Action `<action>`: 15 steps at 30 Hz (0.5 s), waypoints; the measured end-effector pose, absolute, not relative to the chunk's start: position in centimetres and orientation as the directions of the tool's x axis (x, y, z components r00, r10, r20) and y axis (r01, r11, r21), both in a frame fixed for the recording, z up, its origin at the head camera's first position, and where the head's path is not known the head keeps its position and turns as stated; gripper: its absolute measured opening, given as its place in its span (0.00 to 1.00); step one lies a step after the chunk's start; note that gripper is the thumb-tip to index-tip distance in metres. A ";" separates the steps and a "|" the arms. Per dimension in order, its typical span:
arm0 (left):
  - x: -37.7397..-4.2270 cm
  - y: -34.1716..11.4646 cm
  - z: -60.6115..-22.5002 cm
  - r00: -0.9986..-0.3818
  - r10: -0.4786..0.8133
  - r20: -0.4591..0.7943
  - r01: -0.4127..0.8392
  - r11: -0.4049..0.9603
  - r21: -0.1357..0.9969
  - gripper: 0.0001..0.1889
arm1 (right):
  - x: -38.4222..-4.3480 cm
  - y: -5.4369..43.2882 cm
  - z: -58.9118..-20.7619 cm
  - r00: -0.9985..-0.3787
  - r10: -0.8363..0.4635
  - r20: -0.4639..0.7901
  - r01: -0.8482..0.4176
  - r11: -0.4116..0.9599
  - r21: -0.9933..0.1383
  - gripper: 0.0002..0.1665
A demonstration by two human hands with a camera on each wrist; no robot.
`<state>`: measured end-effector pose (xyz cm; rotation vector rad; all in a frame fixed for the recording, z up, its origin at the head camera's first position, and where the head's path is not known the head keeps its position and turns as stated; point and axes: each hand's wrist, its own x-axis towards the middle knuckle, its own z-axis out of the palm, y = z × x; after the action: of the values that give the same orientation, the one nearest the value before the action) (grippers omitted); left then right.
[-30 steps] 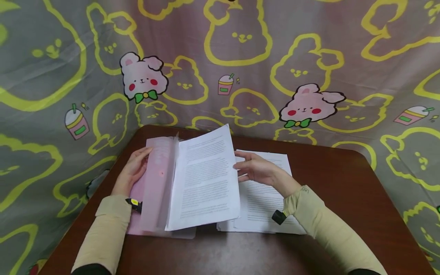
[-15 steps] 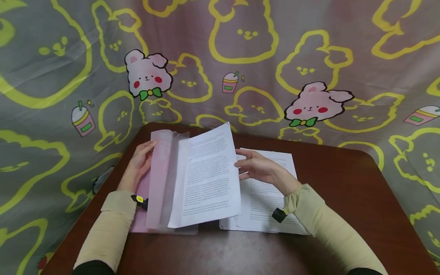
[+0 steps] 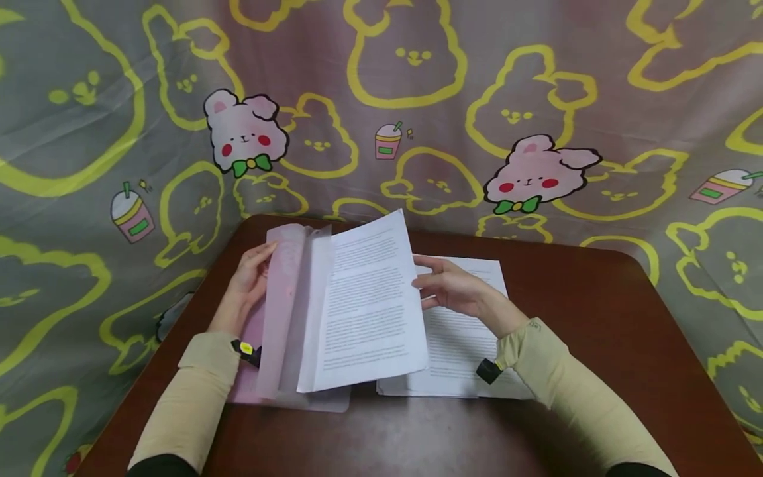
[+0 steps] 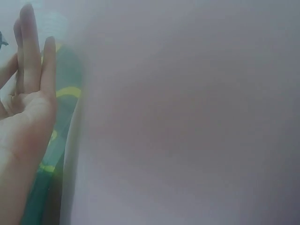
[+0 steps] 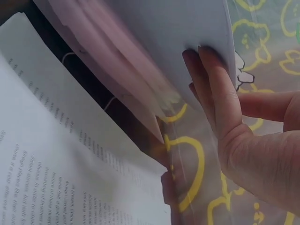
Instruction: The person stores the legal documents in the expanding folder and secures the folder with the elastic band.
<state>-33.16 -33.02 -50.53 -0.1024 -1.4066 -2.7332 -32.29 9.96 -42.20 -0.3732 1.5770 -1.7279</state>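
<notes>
- Head: my left hand (image 3: 247, 275) pinches the pink folder (image 3: 285, 298), left of centre; my right hand (image 3: 456, 285) grips the raised printed sheets (image 3: 369, 305), mid-frame, by their right edge. Paper stack (image 3: 459, 338) lies right of centre.
- Left wrist: fingers extended, upper left; blurred folder fills the rest.
- Right wrist: fingers against sheets, upper right.

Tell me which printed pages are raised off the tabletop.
The tilted pages nearer the pink folder, their edge held by the right hand; the other printed stack lies flat on the tabletop.
</notes>
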 end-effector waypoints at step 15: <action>-32.9 -32.3 -50.4 -0.997 -0.047 0.065 0.080 -0.602 0.794 0.25 | -31.3 9.7 -42.9 -0.699 -0.659 -0.276 0.332 0.043 -0.942 0.42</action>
<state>-32.87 -32.29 -50.39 -0.0575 -1.3653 -2.7495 -31.35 9.70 -42.92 -0.3378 1.6026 -1.7465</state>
